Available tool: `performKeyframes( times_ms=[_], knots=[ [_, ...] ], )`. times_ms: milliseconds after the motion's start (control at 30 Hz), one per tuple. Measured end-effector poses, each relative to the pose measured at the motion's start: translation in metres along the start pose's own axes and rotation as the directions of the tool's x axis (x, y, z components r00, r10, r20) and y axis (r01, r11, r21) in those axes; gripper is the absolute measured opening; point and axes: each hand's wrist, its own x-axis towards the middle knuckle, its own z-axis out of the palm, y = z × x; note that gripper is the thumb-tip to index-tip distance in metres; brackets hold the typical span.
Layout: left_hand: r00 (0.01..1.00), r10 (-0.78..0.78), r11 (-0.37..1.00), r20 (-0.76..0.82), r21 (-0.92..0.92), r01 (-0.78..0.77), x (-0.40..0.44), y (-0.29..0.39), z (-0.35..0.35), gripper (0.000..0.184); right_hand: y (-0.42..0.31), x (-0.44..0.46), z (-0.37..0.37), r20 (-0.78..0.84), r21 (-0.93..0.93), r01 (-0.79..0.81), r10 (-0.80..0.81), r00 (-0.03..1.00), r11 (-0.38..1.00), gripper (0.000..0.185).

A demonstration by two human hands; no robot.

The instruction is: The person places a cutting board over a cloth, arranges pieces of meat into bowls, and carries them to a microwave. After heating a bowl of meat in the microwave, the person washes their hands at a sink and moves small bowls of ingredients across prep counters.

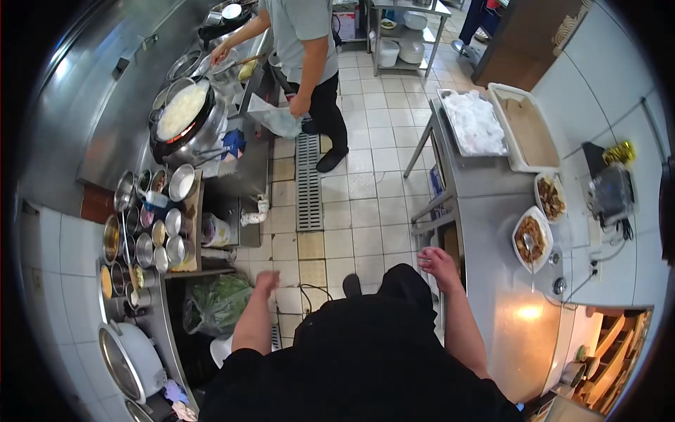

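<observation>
My left hand (267,282) hangs in the air over the floor, near a green plastic bag (216,302) under the left counter. Its fingers point away and are too small to make out. My right hand (439,268) is raised beside the edge of the steel table (485,281), fingers loosely bent and apart, with nothing in it. On that table, to the right of the hand, stands a white bowl (517,254) of brown food with a spoon (529,243) in it. A second white dish (540,202) of similar food sits behind it.
Ahead on the left, a person in a grey shirt (302,28) stands at a wok (184,112) over fire, holding a plastic bag (275,118). Metal seasoning pots (144,250) crowd the left counter by a rice cooker (144,359). A floor drain (308,183) runs ahead.
</observation>
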Motion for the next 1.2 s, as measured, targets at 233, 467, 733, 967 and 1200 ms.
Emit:
performKeyframes(
  times_ms=[233, 467, 733, 967, 1200],
  knots=[
    [0.858, 0.449, 0.784, 0.249, 0.351, -0.512, 0.068, 0.27, 0.171, 0.039, -0.125, 0.074, -0.003, -0.025, 0.053, 0.156, -0.155, 0.988, 0.986, 0.023],
    [0.793, 0.246, 0.551, 0.557, 0.593, -0.587, 0.066, 0.449, 0.299, 0.054, -0.337, 0.192, -0.017, -0.017, -0.085, 0.527, -0.53, 0.848, 0.845, 0.024],
    [0.705, 0.284, 0.378, 0.65, 0.6, -0.705, 0.143, 0.611, 0.404, 0.057, -0.504, 0.348, 0.016, 0.253, -0.011, 0.622, -0.6, 0.759, 0.783, 0.021],
    [0.673, 0.232, 0.381, 0.703, 0.571, -0.728, 0.259, 0.741, 0.486, 0.057, -0.55, 0.571, 0.04, 0.155, -0.06, 0.383, -0.37, 0.916, 0.922, 0.021],
    [0.762, 0.169, 0.472, 0.625, 0.627, -0.62, 0.375, 0.831, 0.525, 0.056, -0.507, 0.719, -0.004, -0.128, -0.128, -0.069, 0.052, 0.99, 0.989, 0.025]
  ],
)
